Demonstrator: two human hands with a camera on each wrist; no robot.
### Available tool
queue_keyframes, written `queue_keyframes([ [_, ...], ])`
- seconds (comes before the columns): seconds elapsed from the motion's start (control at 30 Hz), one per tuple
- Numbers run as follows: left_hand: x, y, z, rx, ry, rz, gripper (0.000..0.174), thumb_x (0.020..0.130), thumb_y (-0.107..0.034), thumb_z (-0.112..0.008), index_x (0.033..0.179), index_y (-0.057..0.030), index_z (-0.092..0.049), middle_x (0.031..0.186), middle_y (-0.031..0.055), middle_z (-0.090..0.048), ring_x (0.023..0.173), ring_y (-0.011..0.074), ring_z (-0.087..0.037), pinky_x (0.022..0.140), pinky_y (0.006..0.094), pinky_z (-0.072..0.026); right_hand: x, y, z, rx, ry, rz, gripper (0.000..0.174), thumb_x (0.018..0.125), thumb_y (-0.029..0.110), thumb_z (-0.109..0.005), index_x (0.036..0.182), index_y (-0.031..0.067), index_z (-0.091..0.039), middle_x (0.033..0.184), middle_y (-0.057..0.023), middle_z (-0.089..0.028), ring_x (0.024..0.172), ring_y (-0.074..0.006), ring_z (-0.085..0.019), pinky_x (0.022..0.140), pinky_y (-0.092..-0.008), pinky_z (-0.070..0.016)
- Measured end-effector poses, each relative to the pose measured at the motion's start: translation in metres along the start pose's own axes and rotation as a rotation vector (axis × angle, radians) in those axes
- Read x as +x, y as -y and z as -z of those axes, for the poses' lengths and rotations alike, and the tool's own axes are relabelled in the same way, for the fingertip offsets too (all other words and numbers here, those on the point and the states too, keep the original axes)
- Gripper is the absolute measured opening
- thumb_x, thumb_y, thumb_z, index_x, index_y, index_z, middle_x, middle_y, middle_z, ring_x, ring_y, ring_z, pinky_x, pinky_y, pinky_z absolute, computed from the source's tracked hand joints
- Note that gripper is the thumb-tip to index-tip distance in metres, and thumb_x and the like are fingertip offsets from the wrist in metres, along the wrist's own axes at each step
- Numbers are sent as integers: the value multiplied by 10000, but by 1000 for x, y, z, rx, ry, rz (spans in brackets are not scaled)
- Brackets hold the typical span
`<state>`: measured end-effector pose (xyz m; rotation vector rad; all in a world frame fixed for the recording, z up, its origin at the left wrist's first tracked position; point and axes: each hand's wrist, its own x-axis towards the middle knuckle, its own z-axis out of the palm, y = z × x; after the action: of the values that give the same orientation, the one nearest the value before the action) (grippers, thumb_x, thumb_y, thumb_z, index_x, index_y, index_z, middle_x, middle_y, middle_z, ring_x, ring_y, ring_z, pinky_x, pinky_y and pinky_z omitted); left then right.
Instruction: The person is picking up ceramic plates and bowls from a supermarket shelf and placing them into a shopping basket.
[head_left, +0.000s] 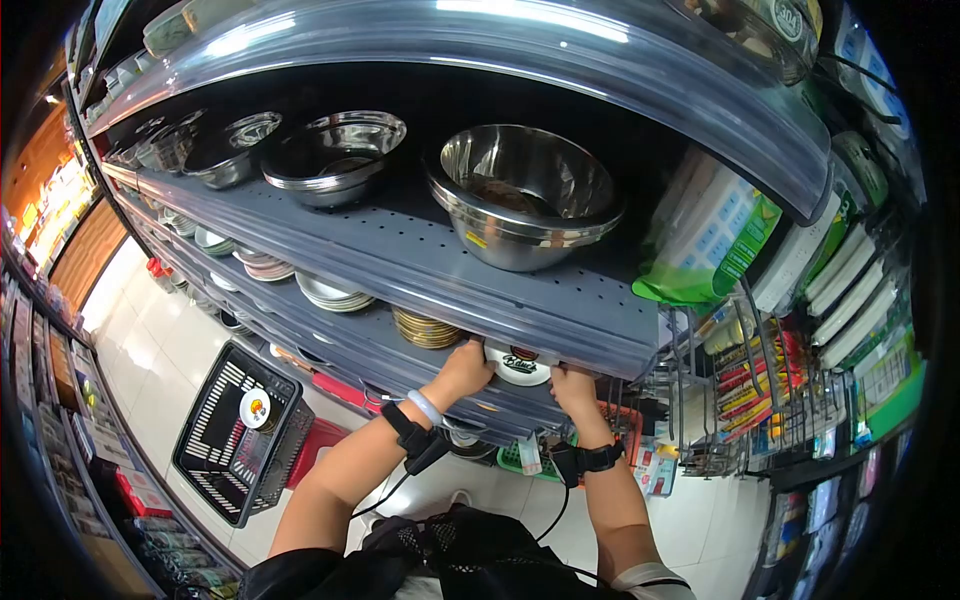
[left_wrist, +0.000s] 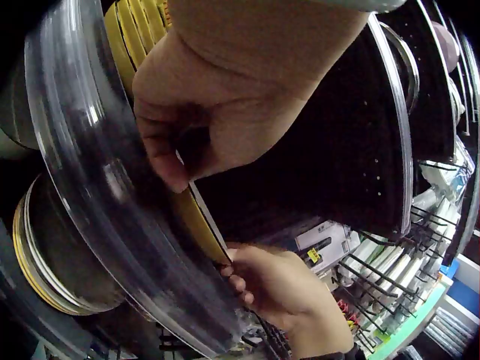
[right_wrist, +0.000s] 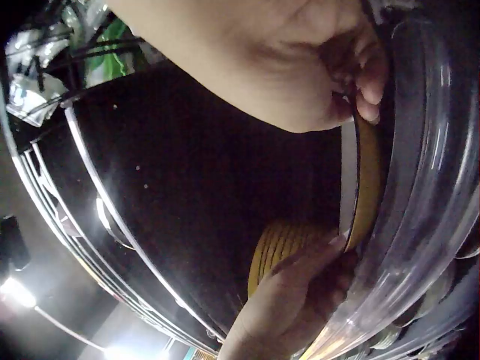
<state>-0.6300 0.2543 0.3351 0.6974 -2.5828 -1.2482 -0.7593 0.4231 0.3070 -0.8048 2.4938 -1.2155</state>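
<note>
Both hands hold a white plate [head_left: 520,372] with dark lettering on its face and a yellow underside, just in front of the shelf below the steel bowls. My left hand [head_left: 466,370] pinches its left edge between thumb and fingers. On the opposite edge, my right hand [head_left: 576,390] grips it the same way. The left wrist view shows the plate [left_wrist: 204,225] edge-on beside the clear shelf lip. Left of the plate stands a stack of yellow-rimmed plates [head_left: 424,328], close to the left hand; the right wrist view shows this stack [right_wrist: 279,251] too.
Steel bowls [head_left: 525,245] line the shelf above, behind a clear plastic lip [head_left: 520,310]. More white plates [head_left: 332,296] are stacked farther left. A black shopping basket [head_left: 205,440] with a plate inside stands at lower left. Wire racks [head_left: 740,400] with packaged goods are at right.
</note>
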Motion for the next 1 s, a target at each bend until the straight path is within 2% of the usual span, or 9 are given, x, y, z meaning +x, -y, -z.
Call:
queue_keyframes([
  [0.1, 1, 4, -2, 56, -22, -53, 381, 747, -178, -589, 995, 90, -479, 880, 283, -580, 890, 414, -551, 794, 437, -440, -2, 4, 1, 21, -16, -27, 218, 812, 176, -483, 910, -14, -527, 627, -83, -560, 480, -152, -547, 415, -288, -448],
  [0.2, -2, 4, -1, -21, -7, -23, 399, 748, -191, -605, 1006, 88, -483, 826, 252, -595, 836, 386, -575, 751, 417, -453, -2, 3, 2, -5, -15, -97, 246, 815, 193, -489, 907, -34, -514, 603, -162, -551, 507, -280, -565, 549, -395, -454],
  [0.27, -17, -4, 10, -108, 10, 33, 409, 752, -194, -612, 1019, 89, -484, 790, 227, -605, 793, 363, -594, 717, 396, -464, 1, -13, -2, -385, -379, 366, 258, 802, 213, -527, 891, -29, -519, 596, -153, -549, 505, -302, -553, 553, -396, -440],
  [0.3, -32, -10, 18, -210, -24, -32, 394, 759, -188, -611, 1031, 74, -498, 733, 187, -602, 713, 309, -597, 664, 365, -462, -6, 0, 4, -386, -371, 375, 258, 802, 213, -527, 891, -29, -519, 596, -153, -549, 505, -302, -553, 553, -396, -440],
  [0.4, -70, 14, 36, -307, -12, -128, 360, 784, -155, -594, 1076, 39, -511, 637, 92, -571, 577, 177, -558, 564, 288, -445, -40, 52, 20, -165, -184, 64, 287, 780, 233, -574, 906, -22, -532, 603, -146, -553, 504, -327, -522, 542, -400, -413],
  [0.43, -87, 30, 43, -302, 44, -169, 347, 802, -127, -578, 1109, 19, -510, 598, 37, -545, 520, 98, -516, 518, 243, -429, -49, 61, 14, -69, -173, 93, 261, 785, 202, -578, 920, -18, -541, 579, -99, -526, 496, -243, -487, 512, -350, -382],
  [0.53, -143, 102, 49, -318, 39, -80, 297, 806, -132, -569, 1061, 19, -547, 593, 26, -540, 524, 83, -519, 505, 237, -425, -76, 106, -11, 160, -99, 165, 160, 809, 80, -569, 948, 1, -573, 534, 53, -419, 500, -20, -366, 456, -201, -289],
  [0.7, -258, 215, 73, -355, -73, 381, 250, 813, -123, -544, 1025, 9, -557, 615, 31, -549, 527, 88, -524, 502, 246, -440, -95, 135, -99, 229, 140, 177, 159, 810, 66, -562, 956, 3, -569, 569, 41, -460, 512, -24, -391, 467, -189, -304],
  [1.0, -391, 325, 122, -599, -365, 656, 253, 829, -146, -549, 1010, 31, -556, 694, 45, -575, 573, 105, -562, 521, 236, -479, -143, 201, -268, 144, 470, 283, 190, 786, 132, -591, 946, 30, -581, 568, -50, -544, 488, -121, -490, 484, -280, -391],
])
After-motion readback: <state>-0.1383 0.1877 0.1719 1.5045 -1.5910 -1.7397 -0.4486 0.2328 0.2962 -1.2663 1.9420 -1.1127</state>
